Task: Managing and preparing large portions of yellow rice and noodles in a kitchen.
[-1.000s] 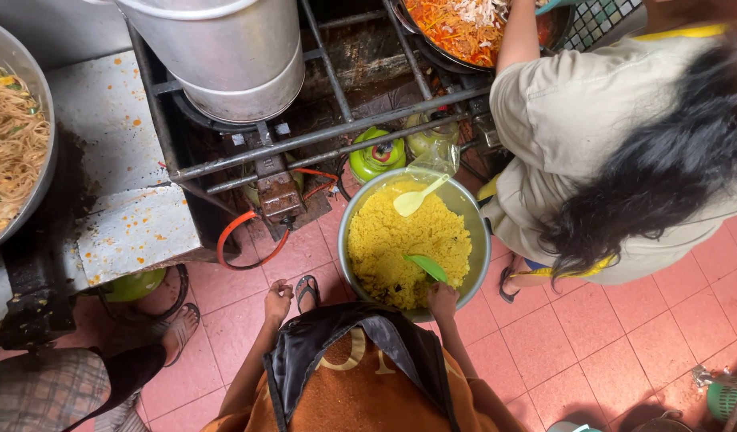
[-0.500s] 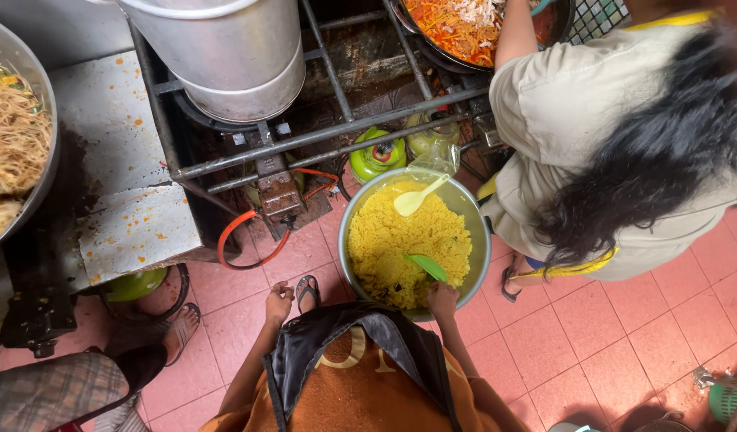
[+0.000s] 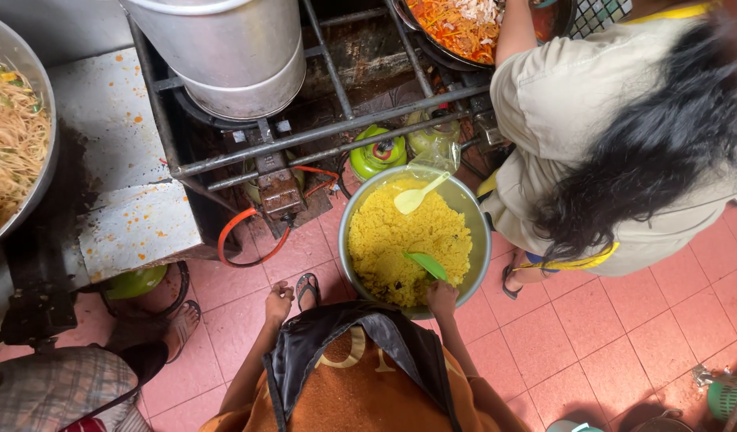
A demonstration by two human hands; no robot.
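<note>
The big metal bowl [image 3: 480,240] on the floor is nearly full of yellow rice [image 3: 400,248]; right hand [image 3: 442,300], at 6 o'clock, grips the green scoop [image 3: 427,265], little served; left hand [image 3: 279,302] loosely curled, empty

I see a dull steel bowl [image 3: 482,240] of grainy yellow rice [image 3: 400,240]; glossy green plastic spoon [image 3: 427,265]; matt red floor tiles [image 3: 656,336].
</note>
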